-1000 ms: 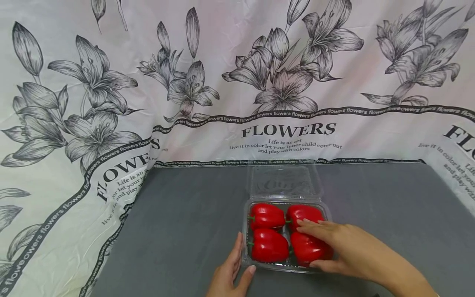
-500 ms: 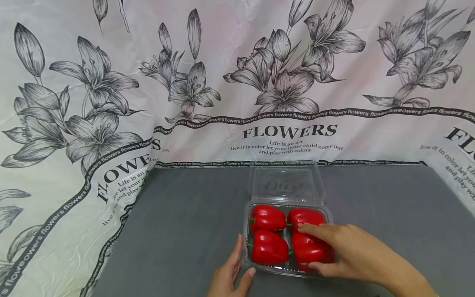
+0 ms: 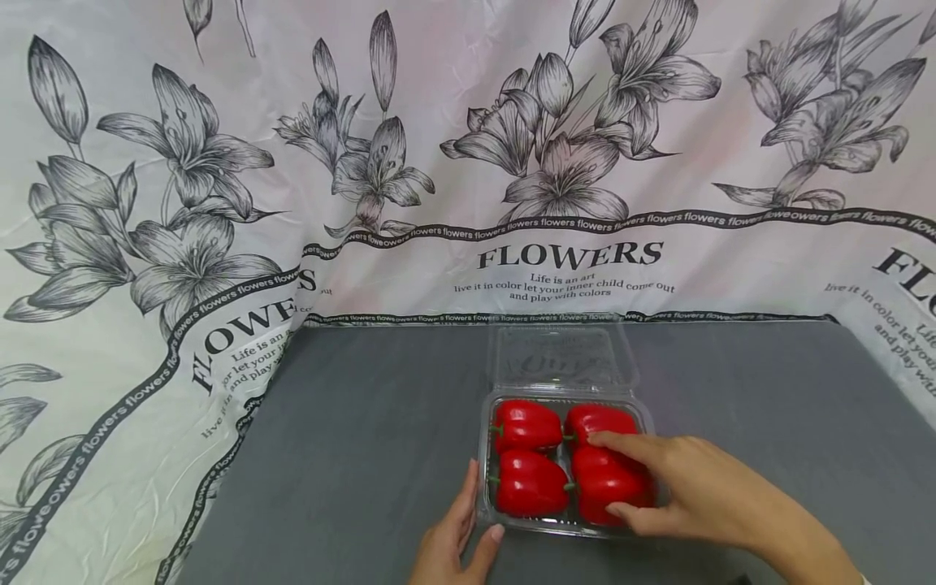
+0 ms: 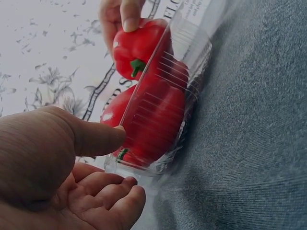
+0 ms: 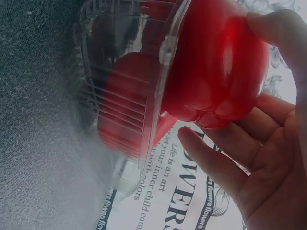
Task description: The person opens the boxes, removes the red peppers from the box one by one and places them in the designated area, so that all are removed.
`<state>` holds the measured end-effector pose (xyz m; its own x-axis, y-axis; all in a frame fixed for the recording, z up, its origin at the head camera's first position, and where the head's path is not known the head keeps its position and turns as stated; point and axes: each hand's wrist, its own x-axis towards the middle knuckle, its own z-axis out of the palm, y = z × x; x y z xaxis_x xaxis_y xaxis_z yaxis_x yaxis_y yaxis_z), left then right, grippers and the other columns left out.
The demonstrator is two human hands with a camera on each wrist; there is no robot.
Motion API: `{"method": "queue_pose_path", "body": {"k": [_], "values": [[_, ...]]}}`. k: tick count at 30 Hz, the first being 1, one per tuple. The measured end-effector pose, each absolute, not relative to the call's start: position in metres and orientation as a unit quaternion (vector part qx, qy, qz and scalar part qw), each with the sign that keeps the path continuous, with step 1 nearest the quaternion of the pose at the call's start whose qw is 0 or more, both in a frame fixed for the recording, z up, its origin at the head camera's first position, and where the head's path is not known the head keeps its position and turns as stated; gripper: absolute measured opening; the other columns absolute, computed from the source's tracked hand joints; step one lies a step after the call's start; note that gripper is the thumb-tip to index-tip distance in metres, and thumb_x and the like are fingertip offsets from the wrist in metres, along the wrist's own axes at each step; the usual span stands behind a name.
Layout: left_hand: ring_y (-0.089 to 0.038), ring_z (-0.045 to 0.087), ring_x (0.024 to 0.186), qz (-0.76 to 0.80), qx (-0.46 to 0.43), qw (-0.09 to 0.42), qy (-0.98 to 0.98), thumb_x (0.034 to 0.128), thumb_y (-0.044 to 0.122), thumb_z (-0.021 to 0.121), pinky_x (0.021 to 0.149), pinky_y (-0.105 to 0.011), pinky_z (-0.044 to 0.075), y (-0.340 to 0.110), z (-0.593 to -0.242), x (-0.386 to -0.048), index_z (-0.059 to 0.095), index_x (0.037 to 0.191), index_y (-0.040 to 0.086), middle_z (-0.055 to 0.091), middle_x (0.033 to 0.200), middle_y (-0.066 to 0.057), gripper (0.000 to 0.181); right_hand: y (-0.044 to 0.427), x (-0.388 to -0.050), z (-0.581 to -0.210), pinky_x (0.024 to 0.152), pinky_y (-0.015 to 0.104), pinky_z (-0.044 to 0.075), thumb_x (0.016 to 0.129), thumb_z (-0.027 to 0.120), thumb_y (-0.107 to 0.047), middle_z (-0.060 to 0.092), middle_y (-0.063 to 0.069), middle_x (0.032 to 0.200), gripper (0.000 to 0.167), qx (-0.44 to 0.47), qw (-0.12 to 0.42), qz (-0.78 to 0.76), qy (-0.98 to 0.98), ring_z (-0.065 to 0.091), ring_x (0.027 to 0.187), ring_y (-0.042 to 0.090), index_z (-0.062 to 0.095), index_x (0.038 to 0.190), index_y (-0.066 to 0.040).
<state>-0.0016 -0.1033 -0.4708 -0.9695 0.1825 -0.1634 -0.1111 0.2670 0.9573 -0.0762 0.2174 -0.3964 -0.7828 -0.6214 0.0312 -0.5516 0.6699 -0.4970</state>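
Note:
Several red bell peppers lie in a clear plastic clamshell container (image 3: pixel 484 455), its lid (image 3: pixel 559 357) folded back. My right hand (image 3: pixel 695 496) grips the near right bell pepper (image 3: pixel 613 487) between thumb and fingers. In the right wrist view this bell pepper (image 5: pixel 216 67) stands partly above the container's rim, tilted. My left hand (image 3: pixel 453 532) is at the container's near left corner, fingers fairly straight along the side wall. The left wrist view shows its thumb (image 4: pixel 100 138) at the rim, beside a bell pepper (image 4: pixel 144 124). Two more bell peppers (image 3: pixel 528 426) (image 3: pixel 600 418) fill the back row.
Container and hands are on a grey cloth-covered table (image 3: pixel 366 439). A white curtain (image 3: pixel 409 276) with printed flowers and lettering stands behind the table and along its left side; the open lid reaches close to its lower edge.
The right hand's fingers have closed further round the near right bell pepper, which has risen and tilted slightly. The left hand and the container have stayed about where they were.

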Motion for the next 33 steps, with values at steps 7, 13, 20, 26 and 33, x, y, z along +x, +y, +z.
{"method": "queue_pose_path", "body": {"k": [7, 13, 20, 26, 33], "values": [[-0.025, 0.035, 0.154, 0.613, 0.009, 0.12, 0.781, 0.1026, 0.036, 0.071, 0.119, -0.046, 0.036, -0.101, -0.471, -0.002, 0.025, 0.168, 0.008, 0.032, 0.171, -0.003, 0.085, 0.224, -0.073, -0.394, 0.061, 0.019, 0.057, 0.086, 0.088, -0.046, 0.069, -0.018, 0.099, 0.072, -0.329, 0.047, -0.261, 0.906, 0.056, 0.074, -0.008, 0.06, 0.148, -0.023], [-0.027, 0.037, 0.154, 0.611, 0.001, 0.111, 0.784, 0.1033, 0.04, 0.069, 0.118, -0.045, 0.038, -0.099, -0.469, -0.001, 0.027, 0.168, 0.009, 0.034, 0.17, -0.003, 0.083, 0.226, -0.073, -0.389, 0.065, 0.021, 0.06, 0.087, 0.088, -0.044, 0.071, -0.012, 0.112, 0.073, -0.335, 0.018, -0.264, 0.904, 0.06, 0.082, -0.005, 0.058, 0.151, -0.026], [-0.03, 0.038, 0.153, 0.606, -0.003, 0.109, 0.788, 0.1026, 0.039, 0.07, 0.116, -0.047, 0.039, -0.097, -0.467, -0.001, 0.028, 0.168, 0.009, 0.034, 0.17, -0.006, 0.083, 0.233, -0.075, -0.383, 0.075, 0.024, 0.063, 0.086, 0.091, -0.034, 0.068, -0.002, 0.14, 0.083, -0.333, -0.032, -0.25, 0.909, 0.07, 0.1, 0.003, 0.05, 0.158, -0.028], [-0.03, 0.037, 0.153, 0.605, -0.004, 0.11, 0.789, 0.1023, 0.04, 0.071, 0.116, -0.048, 0.039, -0.097, -0.469, 0.0, 0.028, 0.168, 0.008, 0.034, 0.169, -0.008, 0.084, 0.246, -0.076, -0.378, 0.078, 0.024, 0.064, 0.084, 0.093, -0.026, 0.051, 0.005, 0.161, 0.097, -0.327, -0.062, -0.234, 0.914, 0.073, 0.113, 0.019, 0.039, 0.165, -0.027], [-0.029, 0.037, 0.154, 0.605, -0.007, 0.112, 0.788, 0.1017, 0.04, 0.071, 0.117, -0.046, 0.038, -0.098, -0.47, -0.001, 0.028, 0.168, 0.009, 0.035, 0.17, -0.005, 0.085, 0.264, -0.083, -0.376, 0.087, 0.006, 0.052, 0.078, 0.097, -0.023, 0.052, 0.004, 0.161, 0.103, -0.323, -0.113, -0.203, 0.918, 0.073, 0.117, 0.026, 0.041, 0.165, -0.022]]}}
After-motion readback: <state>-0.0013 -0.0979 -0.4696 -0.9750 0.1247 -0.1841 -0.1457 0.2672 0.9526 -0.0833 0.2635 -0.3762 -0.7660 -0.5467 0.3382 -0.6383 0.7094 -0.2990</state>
